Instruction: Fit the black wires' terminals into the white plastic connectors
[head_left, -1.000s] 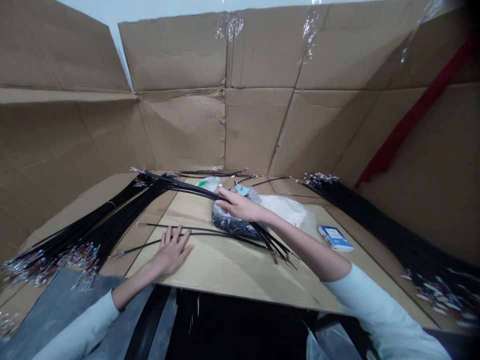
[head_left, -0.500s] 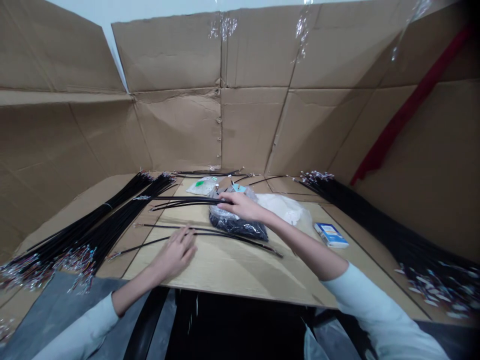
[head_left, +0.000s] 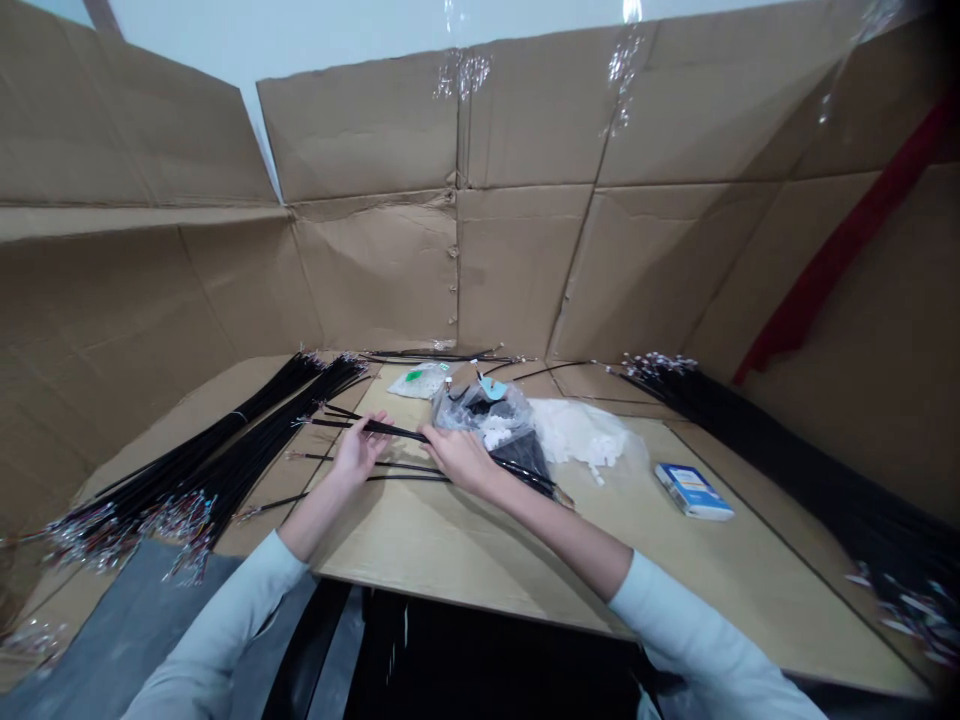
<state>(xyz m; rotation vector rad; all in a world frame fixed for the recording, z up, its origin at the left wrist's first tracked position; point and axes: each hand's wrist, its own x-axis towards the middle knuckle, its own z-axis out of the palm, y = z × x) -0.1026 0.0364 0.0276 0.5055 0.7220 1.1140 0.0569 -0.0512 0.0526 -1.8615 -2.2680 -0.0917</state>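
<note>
A few thin black cables point(head_left: 406, 433) stretch between my two hands above the table. My right hand point(head_left: 463, 461) is closed around them from above. My left hand point(head_left: 358, 450) is turned partly palm up, and the cables run between its thumb and curled fingers near their left ends. Bare coloured wire ends stick out beyond my left hand. Below, more black cables point(head_left: 405, 478) lie on the board, partly hidden by my right hand and forearm. Just behind my right hand is a clear plastic bag point(head_left: 517, 410) holding black and white small parts.
Thick bundles of black cables lie at the left point(head_left: 247, 455) and right point(head_left: 757, 450). A blue and white box point(head_left: 694, 491) sits right of a white plastic bag point(head_left: 581, 430). A small bag with a green mark point(head_left: 417, 379) lies farther back. Cardboard walls point(head_left: 375, 270) enclose the table.
My right hand has drawn cables nearer from over the plastic bag. My left hand has risen from the cables on the board and turned to take the held ones. The view has shifted slightly.
</note>
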